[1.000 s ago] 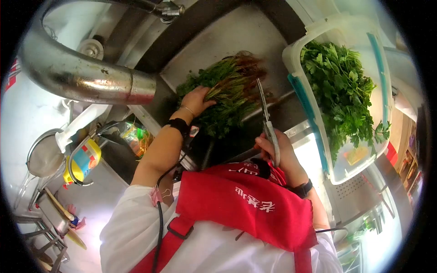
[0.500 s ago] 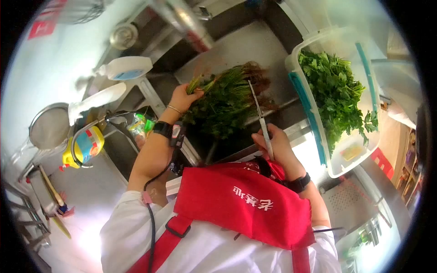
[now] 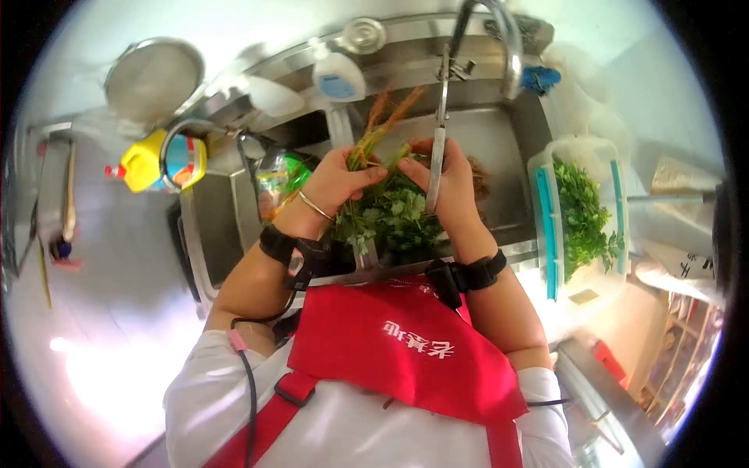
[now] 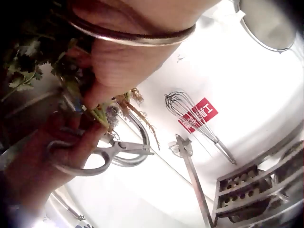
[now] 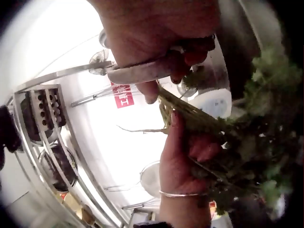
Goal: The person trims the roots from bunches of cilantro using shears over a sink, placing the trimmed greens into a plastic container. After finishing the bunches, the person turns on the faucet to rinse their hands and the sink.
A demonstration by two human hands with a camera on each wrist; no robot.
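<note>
My left hand (image 3: 339, 183) grips a small bunch of coriander stems (image 5: 190, 113) over the sink, their brown roots (image 3: 394, 113) sticking up past the fingers. Green leaves (image 3: 402, 210) spread below both hands. My right hand (image 3: 456, 187) holds a pair of metal scissors (image 3: 438, 160), its thumb and fingers close against the same stems. In the left wrist view, the scissors' handle loop (image 4: 78, 170) hangs around the right fingers, and the blades point away from the bunch. More brown roots (image 3: 480, 183) lie in the sink beyond the right hand.
A clear plastic box (image 3: 544, 168) holding trimmed greens (image 3: 581, 214) stands right of the sink (image 3: 499, 129). The faucet (image 3: 511, 54) rises at the back. A white bottle (image 3: 337, 74), a yellow bottle (image 3: 156, 162) and a strainer (image 3: 154, 82) are at the left.
My left hand has lifted some stems, roots up, out of the pile. My right hand has come in beside it, scissors now pointing upward. The head view has turned toward the back wall.
</note>
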